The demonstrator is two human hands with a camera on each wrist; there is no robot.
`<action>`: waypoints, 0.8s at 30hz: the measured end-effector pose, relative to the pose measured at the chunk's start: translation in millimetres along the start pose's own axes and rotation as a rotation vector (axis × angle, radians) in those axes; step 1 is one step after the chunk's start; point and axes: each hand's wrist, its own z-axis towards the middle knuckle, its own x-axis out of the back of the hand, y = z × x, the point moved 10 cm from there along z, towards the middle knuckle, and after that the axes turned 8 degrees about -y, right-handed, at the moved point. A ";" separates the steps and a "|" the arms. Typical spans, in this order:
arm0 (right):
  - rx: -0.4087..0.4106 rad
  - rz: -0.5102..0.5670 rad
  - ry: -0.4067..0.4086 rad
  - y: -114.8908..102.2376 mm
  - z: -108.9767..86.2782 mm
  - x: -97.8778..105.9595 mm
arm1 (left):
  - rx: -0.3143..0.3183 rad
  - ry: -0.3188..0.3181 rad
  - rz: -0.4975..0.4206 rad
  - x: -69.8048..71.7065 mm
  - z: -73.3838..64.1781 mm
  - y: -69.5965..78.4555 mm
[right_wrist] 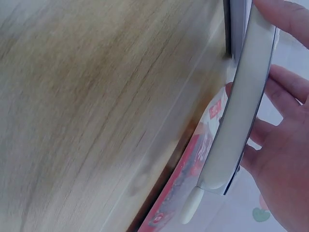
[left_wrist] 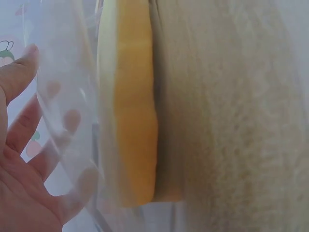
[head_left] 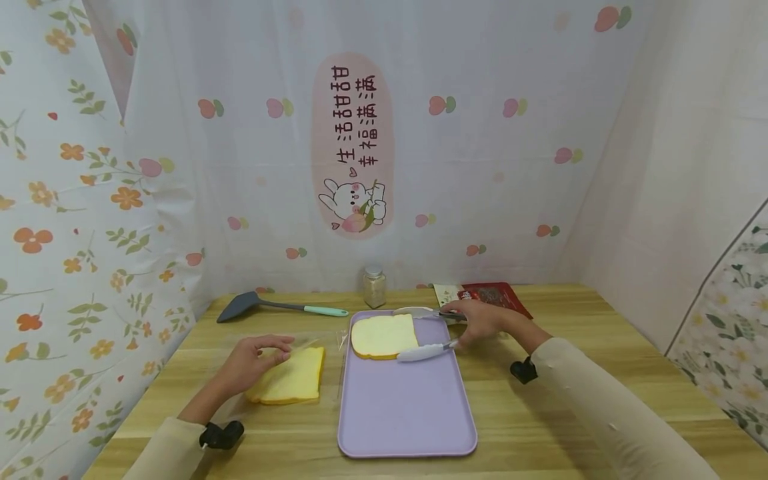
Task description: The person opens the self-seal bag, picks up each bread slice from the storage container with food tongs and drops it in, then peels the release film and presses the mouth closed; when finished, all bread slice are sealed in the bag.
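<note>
My right hand (head_left: 480,321) grips a pair of tongs (head_left: 423,352), thumb and fingers on either side of the pale handle (right_wrist: 241,101). Spread apart, the tongs' two white ends lie at a slice of bread (head_left: 384,335) on the upper part of a lilac tray (head_left: 408,413). Left of the tray, my left hand (head_left: 255,363) hovers with loosely bent fingers over more bread (head_left: 294,380) in a clear plastic bag (left_wrist: 67,92). Through the film, the fingertips (left_wrist: 72,118) look blurred in the left wrist view; no pinch on the bag shows.
A dark spatula (head_left: 240,307) with a mint handle lies behind the left hand. The lidded jar (head_left: 375,288) stands at the back of the wooden table (head_left: 528,413), and a red-and-white food packet (head_left: 495,295) lies behind the right hand. Patterned curtains (head_left: 480,167) surround the table.
</note>
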 end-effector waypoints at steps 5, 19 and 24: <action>0.020 -0.014 0.019 -4.6 1.6 2.0 | 0.000 0.012 0.010 1.8 1.5 0.8; -0.035 0.015 0.026 -5.7 3.3 -5.1 | -0.024 0.008 0.033 0.2 1.8 5.1; -0.077 0.028 0.024 -4.8 6.3 -5.9 | -0.021 0.017 0.038 2.0 0.4 5.8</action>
